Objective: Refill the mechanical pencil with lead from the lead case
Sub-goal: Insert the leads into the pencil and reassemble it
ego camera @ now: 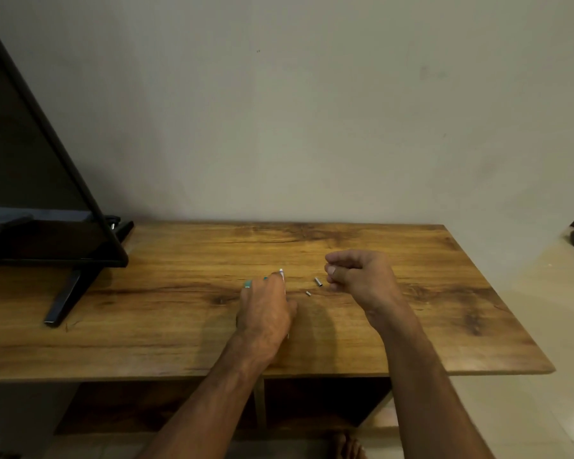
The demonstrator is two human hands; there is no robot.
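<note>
My left hand (265,309) lies knuckles-up on the wooden table (179,326), shut on a thin white mechanical pencil (282,274). One end of the pencil pokes out past the fingers and the other shows below the palm. A small teal object (247,284), which looks like the lead case, peeks out at the left fingertips. A little silver cap (318,281) and a tinier silver piece (308,293) lie on the table between the hands. My right hand (355,276) hovers to their right, thumb pinched against curled fingers. I see nothing between them.
A black flat screen (40,207) on a slanted stand foot (65,298) fills the table's left end. A plain wall stands behind the table. An open shelf sits below the front edge. Tiled floor lies to the right.
</note>
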